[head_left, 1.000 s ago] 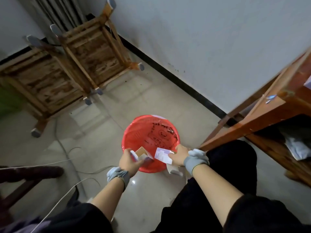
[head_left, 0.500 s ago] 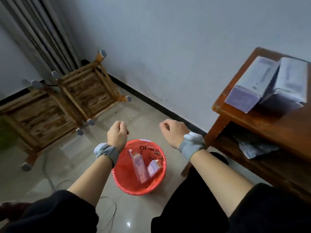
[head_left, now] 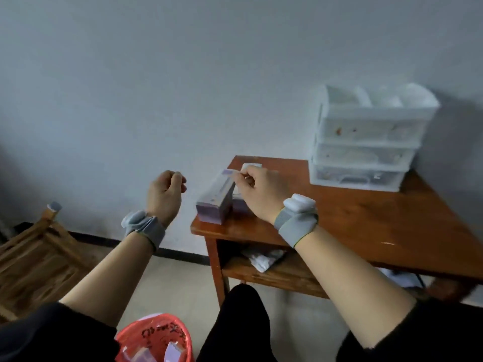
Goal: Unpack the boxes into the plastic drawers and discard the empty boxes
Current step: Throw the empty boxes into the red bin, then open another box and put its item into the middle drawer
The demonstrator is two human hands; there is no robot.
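- Head cam: a sec ago both hands were down at the bin (head_left: 156, 338) dropping empties. Now the view's up at the table (head_left: 366, 220) and card scraps sit in the bin, so that box is done & binned imo.
- Right hand (head_left: 257, 190) is on the next box (head_left: 215, 202), thumb + finger pinching its top flap by the look of it, bit blurry tho.
- Left hand (head_left: 164, 194) is up in the air left of the table, fingers curled in a fist, holding nothing.
- Box lies near the table's front left corner, 2nd box (head_left: 251, 167) just behind it, mostly hidden by the hand. Drawers (head_left: 366, 142) are well apart at the back right.
- Materials: boxes = long purple/white card w/ crisp edges. Drawers = milky see-through plastic, 3 tiers + open tray on top. Table = glossy reddish wood. Bin = round, thin red plastic.
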